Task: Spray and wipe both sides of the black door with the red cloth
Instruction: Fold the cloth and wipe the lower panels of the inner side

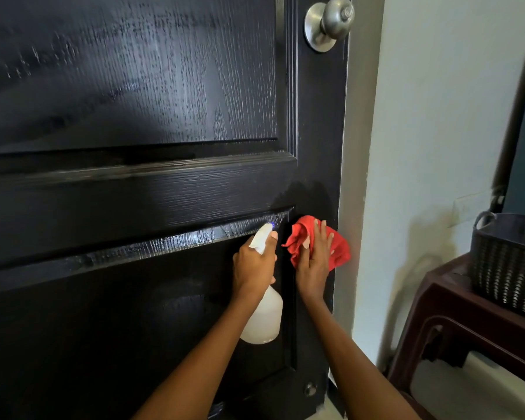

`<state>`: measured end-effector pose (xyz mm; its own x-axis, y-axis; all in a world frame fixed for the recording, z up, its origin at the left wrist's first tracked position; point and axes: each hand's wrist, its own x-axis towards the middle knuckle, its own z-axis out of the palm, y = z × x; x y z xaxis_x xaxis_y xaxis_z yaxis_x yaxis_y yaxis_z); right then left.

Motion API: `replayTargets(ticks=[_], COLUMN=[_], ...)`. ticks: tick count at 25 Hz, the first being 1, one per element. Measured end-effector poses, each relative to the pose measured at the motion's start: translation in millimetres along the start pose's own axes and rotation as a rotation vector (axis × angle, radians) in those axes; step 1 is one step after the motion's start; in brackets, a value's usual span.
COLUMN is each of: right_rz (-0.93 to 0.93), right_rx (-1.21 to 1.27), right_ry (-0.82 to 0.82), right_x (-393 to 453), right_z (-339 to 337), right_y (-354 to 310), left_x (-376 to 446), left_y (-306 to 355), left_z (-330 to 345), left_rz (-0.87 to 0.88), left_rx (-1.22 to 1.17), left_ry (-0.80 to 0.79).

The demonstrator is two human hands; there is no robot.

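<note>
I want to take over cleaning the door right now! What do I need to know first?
Left hand: grips the white spray bottle, nozzle aimed at the black door.
Right hand: fingers flat, presses the red cloth against the door's right edge strip, below the silver knob.
Done: the upper panel and the ledge near the nozzle look wet and streaky, so this side has been sprayed and partly wiped.
Left: probably the lower panel and the bottom of this side, then the other side, which is not in view.

Glossy wood-grained door (134, 192), brushed metal knob (331, 21).
</note>
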<state>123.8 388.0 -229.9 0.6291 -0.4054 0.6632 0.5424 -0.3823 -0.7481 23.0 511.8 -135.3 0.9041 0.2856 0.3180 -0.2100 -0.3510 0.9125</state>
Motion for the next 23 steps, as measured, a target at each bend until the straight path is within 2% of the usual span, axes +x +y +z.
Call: replayTargets(ticks=[9,12,15,19,23], right_rz=[-0.044,-0.093,-0.16,-0.227,-0.099], right_rx=[-0.005,-0.026,-0.133,-0.359,-0.334], right_ry=[0.026,0.038,0.015,0.039,0.015], right_x=[0,2,18,48,25], right_z=[3,5,17,20,21], right_y=[3,-4,-30,-46,-34], left_x=[8,2,-3,-3,-2], left_y=[16,11,2,-5,-3], left_z=[-1,-11,-28,-43,-45], left_rz=[-0.024,0.007,0.031,0.013,0.001], left_rx=[0.035,-0.028,-0.045,-0.04,-0.055], left_ry=[-0.045,0.018,0.085,0.084,0.064])
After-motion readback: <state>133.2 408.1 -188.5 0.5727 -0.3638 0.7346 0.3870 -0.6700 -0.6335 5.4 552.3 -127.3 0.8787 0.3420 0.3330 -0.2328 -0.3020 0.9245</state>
